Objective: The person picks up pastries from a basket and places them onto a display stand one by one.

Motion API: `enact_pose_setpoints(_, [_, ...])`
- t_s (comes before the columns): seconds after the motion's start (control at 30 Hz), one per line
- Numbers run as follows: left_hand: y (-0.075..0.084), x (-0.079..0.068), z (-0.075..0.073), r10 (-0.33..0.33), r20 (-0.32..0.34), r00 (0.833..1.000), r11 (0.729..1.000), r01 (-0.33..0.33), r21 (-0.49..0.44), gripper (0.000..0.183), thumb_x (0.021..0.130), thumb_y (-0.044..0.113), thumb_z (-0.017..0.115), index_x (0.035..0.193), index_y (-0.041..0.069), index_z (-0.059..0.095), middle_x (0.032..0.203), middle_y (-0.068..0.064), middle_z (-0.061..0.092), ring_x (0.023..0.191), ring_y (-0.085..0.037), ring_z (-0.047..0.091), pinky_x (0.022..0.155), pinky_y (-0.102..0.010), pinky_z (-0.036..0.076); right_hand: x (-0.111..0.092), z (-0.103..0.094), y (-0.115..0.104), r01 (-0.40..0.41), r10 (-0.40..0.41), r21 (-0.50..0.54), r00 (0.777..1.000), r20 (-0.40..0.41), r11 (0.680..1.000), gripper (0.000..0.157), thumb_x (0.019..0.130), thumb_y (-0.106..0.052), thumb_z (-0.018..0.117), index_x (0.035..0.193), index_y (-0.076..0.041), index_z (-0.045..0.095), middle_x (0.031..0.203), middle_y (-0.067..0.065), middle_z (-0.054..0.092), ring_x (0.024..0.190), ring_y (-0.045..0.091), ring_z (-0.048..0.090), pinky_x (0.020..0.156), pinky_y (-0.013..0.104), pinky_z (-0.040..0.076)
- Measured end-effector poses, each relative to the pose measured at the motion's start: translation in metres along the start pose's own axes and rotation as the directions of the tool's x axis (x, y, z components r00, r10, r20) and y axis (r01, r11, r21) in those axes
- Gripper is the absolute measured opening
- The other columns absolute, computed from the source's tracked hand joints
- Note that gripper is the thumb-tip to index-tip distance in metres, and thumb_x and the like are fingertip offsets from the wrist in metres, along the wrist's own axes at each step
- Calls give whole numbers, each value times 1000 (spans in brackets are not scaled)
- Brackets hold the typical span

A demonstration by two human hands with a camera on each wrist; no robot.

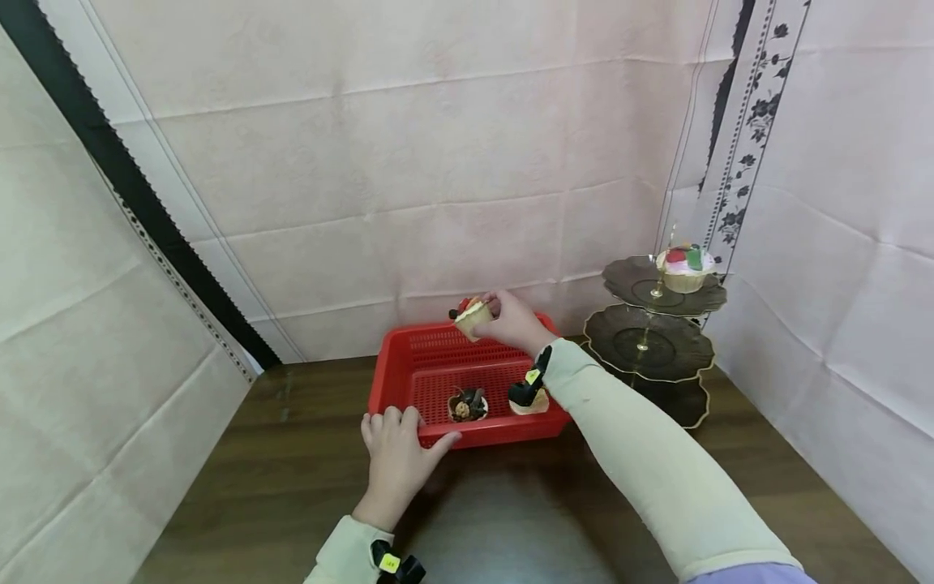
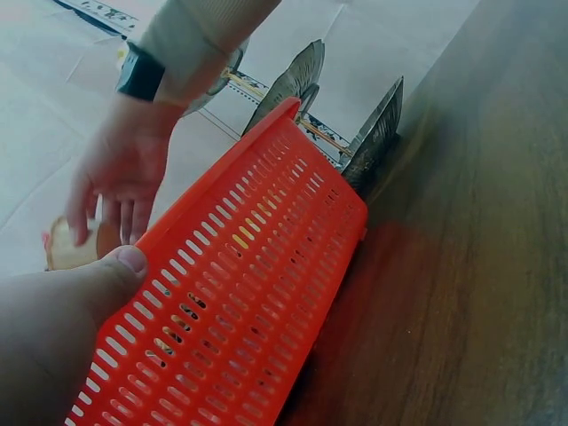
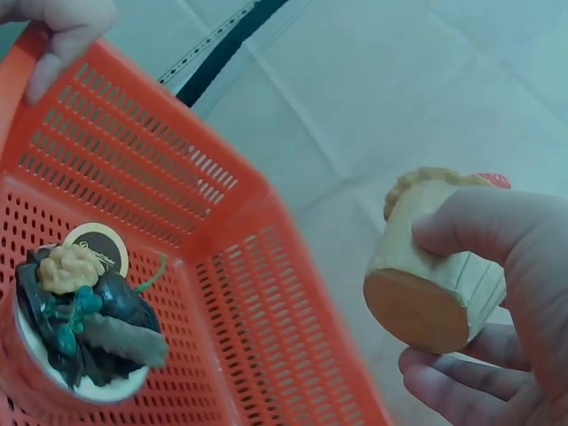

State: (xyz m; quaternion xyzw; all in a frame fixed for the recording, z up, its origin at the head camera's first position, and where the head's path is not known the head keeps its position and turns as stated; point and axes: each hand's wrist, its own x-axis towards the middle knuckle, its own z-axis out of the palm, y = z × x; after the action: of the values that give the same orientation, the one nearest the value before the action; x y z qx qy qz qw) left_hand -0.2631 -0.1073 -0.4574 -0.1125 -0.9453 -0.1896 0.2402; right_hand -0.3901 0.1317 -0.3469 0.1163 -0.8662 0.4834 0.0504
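Note:
My right hand [image 1: 514,322] grips a toy cupcake [image 1: 473,318] above the far side of the red plastic basket [image 1: 467,434]. The cupcake is tilted, its pale fluted cup [image 3: 417,306] between thumb and fingers, with red and dark pieces on top. At the basket's front left, my left hand [image 1: 397,454] holds the rim, its thumb [image 2: 131,262] lying on the edge. Inside the basket sits a dark-topped cupcake [image 3: 89,311] with a walnut-like piece and a round label. Another pale cake [image 1: 531,405] lies at the front right, partly hidden by the right wrist camera.
To the right stands a three-tier dark stand with gold-edged plates [image 1: 613,345]. A cupcake with pink, red and green topping [image 1: 684,272] is on its top plate. White cloth walls [image 1: 438,162] close in the brown wooden table [image 1: 306,462].

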Motion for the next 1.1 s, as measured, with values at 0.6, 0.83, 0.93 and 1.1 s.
enact_pose_setpoints(0.6, [-1,0,3,9,-14,1000,1000,-9,3,60,74,66,79,83,13,54,85,-9,49,95,-32,47,108,-64,20,-60,-73,-53,56,-92,-167,972,-218,984,64,81,-28,82,133,-12,48,122,12,62,113,29,60,92,47,53])
enact_pose_setpoints(0.83, [-1,-2,1,15,-30,999,1000,-15,-6,60,74,66,79,82,12,54,84,-9,49,94,-32,46,107,-64,20,-82,-107,-61,50,-108,-179,938,-329,983,66,81,-30,83,133,-11,48,126,16,64,112,32,64,92,49,52])
enact_pose_setpoints(0.93, [-1,-2,1,12,-32,999,1000,-12,-14,60,74,66,79,83,11,55,84,-10,49,94,-33,47,107,-64,20,-90,-120,-61,39,-102,-173,923,-370,984,67,81,-32,83,134,-10,47,128,16,63,114,31,63,92,49,52])
enact_pose_setpoints(1.1, [0,-1,3,13,-23,1000,1000,-13,-20,61,74,67,79,83,11,55,84,-10,50,95,-33,46,107,-64,20,-104,-136,-54,7,-70,-148,904,-421,989,70,82,-33,84,134,-7,43,129,19,60,116,33,62,94,49,51])
